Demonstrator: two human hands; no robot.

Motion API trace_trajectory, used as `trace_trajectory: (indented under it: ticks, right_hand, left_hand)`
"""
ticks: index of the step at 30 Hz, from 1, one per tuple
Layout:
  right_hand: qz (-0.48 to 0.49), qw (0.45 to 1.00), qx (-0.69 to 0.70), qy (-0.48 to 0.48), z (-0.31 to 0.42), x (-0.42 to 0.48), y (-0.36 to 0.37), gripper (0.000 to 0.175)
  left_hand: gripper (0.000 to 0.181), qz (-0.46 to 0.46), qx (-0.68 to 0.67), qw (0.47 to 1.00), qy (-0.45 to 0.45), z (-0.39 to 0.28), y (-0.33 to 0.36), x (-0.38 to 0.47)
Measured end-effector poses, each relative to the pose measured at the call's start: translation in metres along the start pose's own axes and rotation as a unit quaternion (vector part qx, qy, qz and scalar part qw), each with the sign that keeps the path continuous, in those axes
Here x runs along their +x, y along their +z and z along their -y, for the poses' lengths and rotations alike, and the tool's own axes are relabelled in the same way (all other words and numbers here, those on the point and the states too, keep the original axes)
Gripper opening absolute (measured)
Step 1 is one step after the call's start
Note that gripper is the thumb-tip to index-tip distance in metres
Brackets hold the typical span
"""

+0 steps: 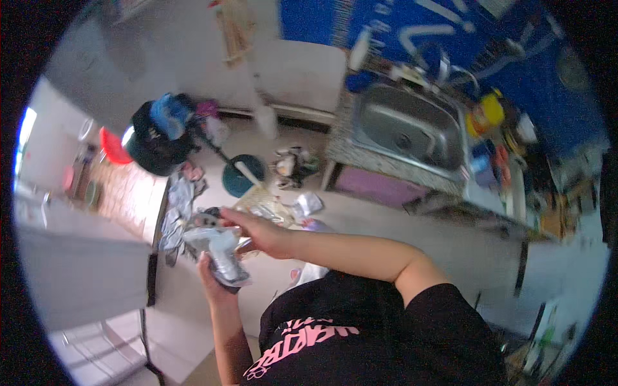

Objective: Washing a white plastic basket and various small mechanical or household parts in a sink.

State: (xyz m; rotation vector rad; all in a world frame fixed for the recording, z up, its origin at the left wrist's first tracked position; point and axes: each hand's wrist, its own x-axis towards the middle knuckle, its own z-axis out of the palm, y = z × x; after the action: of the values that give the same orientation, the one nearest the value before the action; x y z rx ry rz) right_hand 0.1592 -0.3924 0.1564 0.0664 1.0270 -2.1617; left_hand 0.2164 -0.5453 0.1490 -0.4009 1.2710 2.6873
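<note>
A clear plastic package (pixel 224 253) with something pale inside, its exact kind blurred, is tilted in front of me. My left hand (pixel 210 275) grips it from below and the left side, with a dark edge showing near the palm. My right hand (pixel 265 239) reaches across from the right, its fingers at the package's upper end; blur hides whether they close on it. Just beyond those fingertips is a dark item with pale spots (pixel 207 218), partly covered by the package. Crumpled grey cloth or plastic (pixel 178 212) lies to the left on the floor.
Ahead on the floor are a green bucket (pixel 234 183), a yellowish dustpan-like item (pixel 263 200) and crumpled litter (pixel 292 166). A dark bin (pixel 157 144) stands left. The steel sink (pixel 410 128) and cluttered counter are right; a white table (pixel 87 275) is left.
</note>
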Motion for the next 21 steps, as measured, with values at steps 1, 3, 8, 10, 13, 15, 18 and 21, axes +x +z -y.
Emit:
trace_trajectory:
  ticks: [1,3,8,10,13,15,18,21]
  right_hand:
    - [0.012,1.0,-0.017,-0.02,0.006,-0.019,0.005,0.064]
    - [0.037,0.998,-0.031,-0.047,0.001,-0.039,0.012,0.076]
    - [-0.003,0.996,0.018,-0.082,-0.009,-0.074,0.002,0.086]
    - [-0.023,0.994,0.018,-0.107,-0.009,-0.1,0.003,0.086]
    - [-0.018,0.987,0.028,-0.158,0.006,-0.119,0.024,0.085]
    - [-0.015,0.984,0.014,-0.179,0.009,-0.117,0.034,0.082]
    - [0.014,0.973,0.03,-0.228,-0.008,-0.137,0.027,0.078]
    - [0.032,0.961,0.058,-0.268,-0.02,-0.166,0.009,0.072]
  left_hand:
    - [0.048,-0.033,0.037,0.999,0.003,0.002,0.012,-0.006]
    - [0.048,-0.069,0.074,0.995,-0.012,0.001,0.02,-0.009]
    - [0.054,-0.002,0.121,0.992,-0.036,0.013,0.054,-0.032]
    - [0.055,0.018,0.137,0.99,-0.034,0.018,0.071,-0.046]
    - [0.055,0.006,0.149,0.987,-0.061,-0.003,0.098,-0.06]
    - [0.055,-0.001,0.167,0.985,-0.036,-0.018,0.107,-0.07]
    - [0.058,0.005,0.185,0.982,0.035,-0.003,0.115,-0.088]
    - [0.059,0.034,0.183,0.982,0.009,0.025,0.114,-0.085]
